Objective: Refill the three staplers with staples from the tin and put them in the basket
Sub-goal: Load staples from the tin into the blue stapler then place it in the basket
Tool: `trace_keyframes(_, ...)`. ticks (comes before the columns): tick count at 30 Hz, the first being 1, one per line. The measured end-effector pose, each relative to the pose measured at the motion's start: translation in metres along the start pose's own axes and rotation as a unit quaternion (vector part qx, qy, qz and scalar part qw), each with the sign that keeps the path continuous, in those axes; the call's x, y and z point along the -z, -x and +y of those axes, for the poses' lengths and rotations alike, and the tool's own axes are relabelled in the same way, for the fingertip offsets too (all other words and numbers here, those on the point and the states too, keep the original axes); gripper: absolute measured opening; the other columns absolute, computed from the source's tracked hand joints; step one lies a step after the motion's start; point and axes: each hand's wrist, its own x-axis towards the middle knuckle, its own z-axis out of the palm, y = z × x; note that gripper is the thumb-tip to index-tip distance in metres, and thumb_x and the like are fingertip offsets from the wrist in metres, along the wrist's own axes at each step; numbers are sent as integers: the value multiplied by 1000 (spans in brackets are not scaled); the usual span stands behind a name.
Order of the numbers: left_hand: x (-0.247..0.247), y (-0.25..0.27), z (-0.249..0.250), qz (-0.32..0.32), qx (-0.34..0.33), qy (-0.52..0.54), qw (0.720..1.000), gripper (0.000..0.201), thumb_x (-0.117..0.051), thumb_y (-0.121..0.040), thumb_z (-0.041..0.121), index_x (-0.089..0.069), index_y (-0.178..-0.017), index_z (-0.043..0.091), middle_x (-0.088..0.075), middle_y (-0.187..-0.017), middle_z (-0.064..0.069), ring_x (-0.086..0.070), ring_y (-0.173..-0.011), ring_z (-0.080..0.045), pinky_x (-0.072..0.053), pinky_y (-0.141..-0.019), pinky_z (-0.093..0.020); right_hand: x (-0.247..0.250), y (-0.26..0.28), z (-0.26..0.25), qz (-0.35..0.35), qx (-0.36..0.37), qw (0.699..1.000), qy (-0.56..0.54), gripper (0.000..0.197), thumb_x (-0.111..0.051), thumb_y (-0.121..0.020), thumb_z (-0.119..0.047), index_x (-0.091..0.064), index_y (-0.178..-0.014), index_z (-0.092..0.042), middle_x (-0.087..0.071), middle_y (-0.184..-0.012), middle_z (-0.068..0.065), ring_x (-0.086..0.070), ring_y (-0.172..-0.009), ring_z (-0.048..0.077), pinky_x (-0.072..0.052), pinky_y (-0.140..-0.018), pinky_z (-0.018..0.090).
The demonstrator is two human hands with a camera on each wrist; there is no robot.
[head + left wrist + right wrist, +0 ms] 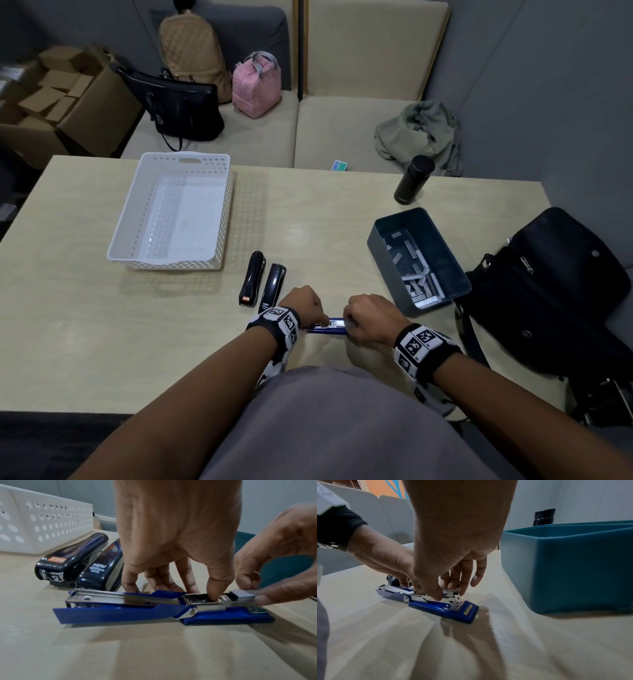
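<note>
A blue stapler (327, 329) (120, 614) (450, 609) lies swung open flat on the table near the front edge. My left hand (308, 306) (171, 586) grips it, fingers behind the body and the thumb pressed down into the metal magazine. My right hand (371, 318) (449, 593) pinches a staple strip (243, 595) between thumb and fingers at the magazine's front end. Two black staplers (252, 278) (273, 286) lie closed side by side just beyond my left hand. The white perforated basket (126, 212) stands empty at the back left. The teal tin (380, 253) (573, 568) with loose staple strips is to the right.
A black flask (413, 180) stands behind the tin. A black bag (548, 291) sits off the table's right edge. Behind the table is a sofa with several bags and a crumpled jacket (421, 133). Cardboard boxes (51, 99) are at the far left.
</note>
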Motion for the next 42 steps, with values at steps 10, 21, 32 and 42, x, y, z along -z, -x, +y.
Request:
trace_keyframes(10, 0, -2, 0, -3, 1, -2, 1000, 20, -84, -69, 22, -79, -78, 5, -77, -82, -12, -73, -83, -25, -61, -70, -35, -6, -3, -2, 1, -21, 1000, 7, 18, -59, -83, -26, -68, -94, -17, -62, -99, 5, -60, -86, 29, -38, -65, 33)
trace_keyframes(21, 0, -2, -1, -2, -3, -9, 1000, 18, -82, -71, 22, -78, -77, 5, -77, -82, -12, -71, -76, -24, -62, -72, -36, -10, 5, 0, 46, -21, 998, -33, 36, -67, -81, -27, -63, -117, -21, -69, -104, 1, -63, -96, 24, -41, -73, 32)
trace_keyframes(32, -3, -6, 1, 5, -12, -45, 999, 20, -84, -71, 22, -77, -77, 5, -77, -85, -13, -69, -77, -23, -61, -74, -36, -12, 2, -3, 30, -81, 992, -89, 32, -73, -77, -24, -64, -108, -21, -69, -102, -1, -63, -91, 23, -47, -73, 32)
trace_keyframes(42, 16, 4, -10, -65, -100, -240, 963, 40, -86, -69, 30, -73, -105, 20, -74, -98, -4, -65, -86, -20, -51, -72, -29, -12, 4, 3, 51, -81, 991, -96, 28, -70, -75, -24, -65, -103, -23, -70, -97, -3, -63, -87, 21, -46, -69, 29)
